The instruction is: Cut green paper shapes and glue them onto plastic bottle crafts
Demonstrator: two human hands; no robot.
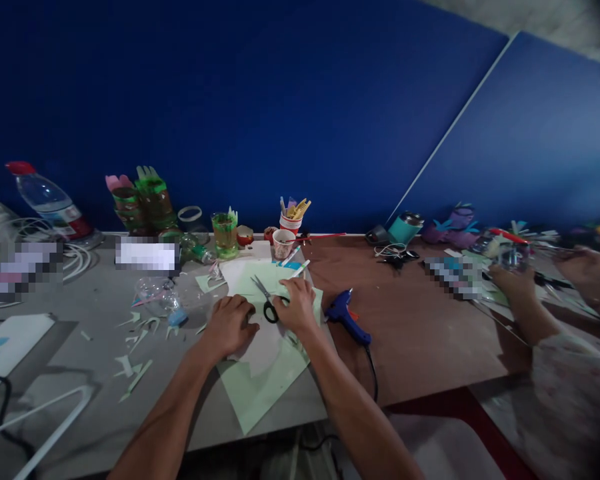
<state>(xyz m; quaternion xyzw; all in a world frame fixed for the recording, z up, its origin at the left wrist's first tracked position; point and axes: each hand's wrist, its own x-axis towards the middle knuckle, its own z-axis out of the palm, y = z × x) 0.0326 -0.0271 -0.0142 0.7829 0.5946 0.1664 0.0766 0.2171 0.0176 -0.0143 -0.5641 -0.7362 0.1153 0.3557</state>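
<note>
Far left of the scissors [263, 289], at the back, a clear bottle [50, 200] leans under its red cap. Nearer the scissors, still left, come two brown-and-green cups [153, 203] topped with pink and pale-green cut shapes, then a clear cup [225, 243] with an amber-looking lower part and green rim. Just behind the scissors stands a printed paper cup [283, 245]; behind that, red-and-white cups [291, 224] hold yellow sticks and a purple piece. Well right, a co-worker's hand [515, 283] is at a clear container.

Left of the scissors, the left grip [229, 325] is released, fingers loosely bent upon the white sheet [257, 343]. The scissors lie on that sheet, blades parted. At their right, the right grip [299, 307] has curled fingers, its thumb by the black handles; whether it grasps them I cannot tell.

The leaning bottle's red-and-white label [71, 217], far left of the scissors, is too small to read.
</note>
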